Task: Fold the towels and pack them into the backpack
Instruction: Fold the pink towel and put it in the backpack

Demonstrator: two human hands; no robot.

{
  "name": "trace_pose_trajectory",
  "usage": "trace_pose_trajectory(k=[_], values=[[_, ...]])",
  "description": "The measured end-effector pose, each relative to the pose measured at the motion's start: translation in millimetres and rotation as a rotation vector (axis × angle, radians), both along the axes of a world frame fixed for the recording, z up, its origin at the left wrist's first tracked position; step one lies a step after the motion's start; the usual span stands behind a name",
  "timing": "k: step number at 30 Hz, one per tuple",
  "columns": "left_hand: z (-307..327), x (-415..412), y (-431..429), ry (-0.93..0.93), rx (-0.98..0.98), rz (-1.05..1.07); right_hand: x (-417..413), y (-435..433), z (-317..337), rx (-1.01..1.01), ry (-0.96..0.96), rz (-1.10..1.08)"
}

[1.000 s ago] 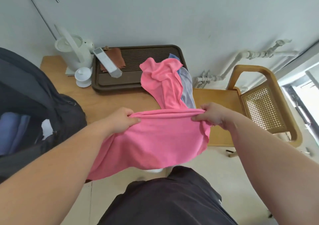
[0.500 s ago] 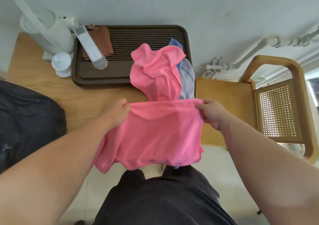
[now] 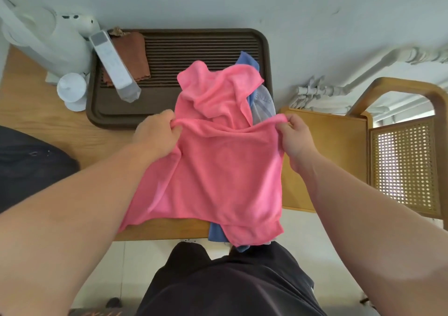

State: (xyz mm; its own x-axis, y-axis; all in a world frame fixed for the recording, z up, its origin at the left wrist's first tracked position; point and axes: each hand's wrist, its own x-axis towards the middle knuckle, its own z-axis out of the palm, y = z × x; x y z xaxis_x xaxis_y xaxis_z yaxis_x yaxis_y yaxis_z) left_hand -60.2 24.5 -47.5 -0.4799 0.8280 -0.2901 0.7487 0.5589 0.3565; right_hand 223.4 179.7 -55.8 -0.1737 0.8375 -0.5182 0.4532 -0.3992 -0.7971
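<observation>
Pink towel [image 3: 218, 170] lowered onto the surface [image 3: 60, 126], closer to the tray [image 3: 265, 49] | left hand [image 3: 155, 136] and right hand [image 3: 294, 138] each pinch its top edge | backpack [image 3: 29, 170] at left

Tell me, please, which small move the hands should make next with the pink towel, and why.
Probably bring the held edge toward the body, folding it in half. The left hand and right hand each pinch a far corner of the soft pink towel, which lies spread on the light wooden table, its near end over the edge.
</observation>
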Motion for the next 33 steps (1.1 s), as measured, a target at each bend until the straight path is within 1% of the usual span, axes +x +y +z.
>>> trace_pose_trajectory(k=[3,5,7,9,11,13,15,16,18,20,23,25,28,29,30,31,32,33], values=[[-8,8,-17,-0.085,-0.150,-0.032,8,-9,-8,-0.046,-0.079,0.131],[-8,12,-28,-0.117,-0.158,-0.045,12,-16,-5,-0.089,-0.066,0.157],[-3,14,-36,-0.135,-0.065,-0.047,12,-18,8,-0.117,0.018,0.107],[6,12,-37,-0.128,0.063,0.005,8,-15,21,-0.141,0.133,-0.015],[15,6,-29,-0.087,0.140,0.092,1,-6,27,-0.092,0.147,-0.123],[20,0,-17,-0.017,0.168,0.117,-8,2,30,-0.014,0.085,-0.151],[22,-2,-6,0.035,0.149,0.119,-14,5,27,0.015,0.029,-0.141],[22,-1,-4,0.053,0.108,0.122,-15,3,24,0.006,-0.006,-0.116],[20,5,-6,0.108,-0.001,0.129,-12,-5,17,0.000,-0.138,-0.022],[14,15,-21,0.136,-0.073,0.120,-3,-19,10,0.037,-0.294,0.086],[-3,31,-59,0.102,-0.096,0.164,13,-49,0,0.049,-0.455,0.248],[-15,40,-87,0.090,-0.168,0.196,24,-69,-8,0.029,-0.515,0.349],[-28,51,-118,0.115,-0.297,0.210,35,-94,-13,-0.024,-0.547,0.355],[-32,53,-125,0.128,-0.319,0.200,37,-101,-14,0.000,-0.589,0.353],[-35,55,-131,0.136,-0.335,0.188,37,-108,-15,0.077,-0.651,0.381],[-39,56,-136,0.132,-0.355,0.179,36,-116,-14,0.203,-0.700,0.437],[-41,56,-141,0.126,-0.381,0.171,31,-124,-12,0.362,-0.705,0.509],[-42,55,-145,0.123,-0.409,0.160,24,-130,-10,0.510,-0.665,0.588]])
